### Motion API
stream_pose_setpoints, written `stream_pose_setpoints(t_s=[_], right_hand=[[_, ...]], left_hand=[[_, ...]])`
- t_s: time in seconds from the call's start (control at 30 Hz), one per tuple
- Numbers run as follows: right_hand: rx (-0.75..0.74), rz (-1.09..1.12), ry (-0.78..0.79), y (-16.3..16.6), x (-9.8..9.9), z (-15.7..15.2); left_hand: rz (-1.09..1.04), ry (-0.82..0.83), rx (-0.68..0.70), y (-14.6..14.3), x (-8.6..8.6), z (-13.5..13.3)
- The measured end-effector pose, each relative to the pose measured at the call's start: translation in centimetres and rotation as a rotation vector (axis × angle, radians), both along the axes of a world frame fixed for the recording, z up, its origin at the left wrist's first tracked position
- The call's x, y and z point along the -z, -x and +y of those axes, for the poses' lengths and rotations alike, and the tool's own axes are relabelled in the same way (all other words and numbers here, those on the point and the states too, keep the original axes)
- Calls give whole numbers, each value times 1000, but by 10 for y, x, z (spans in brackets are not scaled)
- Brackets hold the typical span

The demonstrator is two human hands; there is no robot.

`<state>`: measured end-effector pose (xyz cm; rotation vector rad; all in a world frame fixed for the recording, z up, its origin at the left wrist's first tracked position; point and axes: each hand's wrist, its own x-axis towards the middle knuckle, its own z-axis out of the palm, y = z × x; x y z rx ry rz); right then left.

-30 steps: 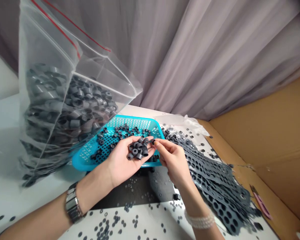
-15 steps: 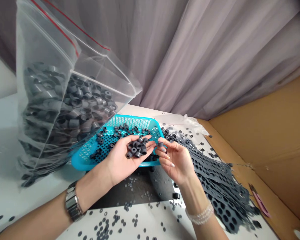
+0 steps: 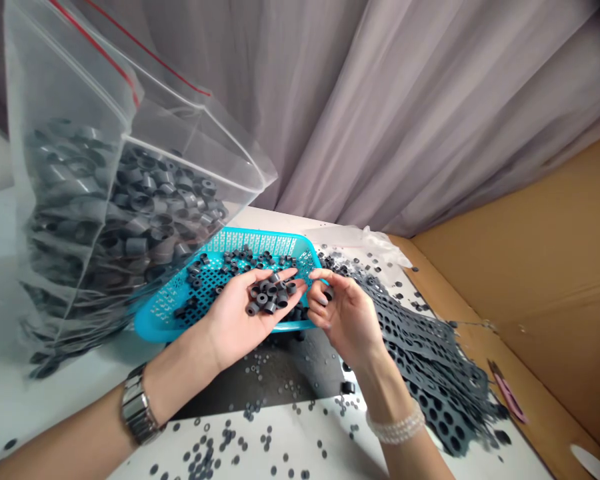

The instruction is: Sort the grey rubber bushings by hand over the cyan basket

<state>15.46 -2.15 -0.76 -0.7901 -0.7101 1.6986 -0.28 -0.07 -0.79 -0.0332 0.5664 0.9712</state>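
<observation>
My left hand [image 3: 237,317] is palm up over the front of a turquoise plastic basket [image 3: 225,235], cupping a heap of small dark grey rubber caps [image 3: 271,295]. Its fingers point right, toward my right hand [image 3: 351,317]. That hand is beside the basket's right end, its fingers curled around a single dark cap [image 3: 329,293], with the index finger stretched toward my left fingertips. More caps are scattered inside the basket. A large clear zip bag [image 3: 125,193] with red seal lines stands at the left, filled with many similar caps.
Perforated dark rubber sheets [image 3: 430,360] are piled at the right. Small dark discs [image 3: 203,460] litter the white table in front. Pink-handled snips [image 3: 509,393] lie by a cardboard panel [image 3: 530,253]. A crumpled clear plastic bag [image 3: 380,245] lies near the grey curtain [image 3: 330,107].
The view has shifted slightly, so everything sits a little farther left. In my right hand, the cap has gone from the fingertips to deeper among the curled fingers. My left hand still cups its heap.
</observation>
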Motion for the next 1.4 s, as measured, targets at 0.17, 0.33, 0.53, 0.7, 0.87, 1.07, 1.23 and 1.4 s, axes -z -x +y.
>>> stream_pose_setpoints(t_s=[0.17,0.33,0.53,0.7,0.87,1.07,1.23,1.4], right_hand=[[50,-171,-98,1,2,0],[212,-795,-381,4,4,-4],[187,-1111,-549,7,6,-7],[224,-1073,-515,6,8,-5],[167,-494,-195,5,7,-2],[160,-602,-208,5,1,-5],[223,-1139,-543,8,0,-10],[140,-654,-226,3,1,-5]], left_hand=[[0,-10,3,0,-1,-1],[-25,-44,10,1,1,-2],[1,-44,-11,2,5,1],[3,-36,-17,2,3,1],[-14,-45,31,3,3,0],[17,-66,72,3,2,0],[62,-84,101,4,0,0],[34,-81,105,3,0,-1]])
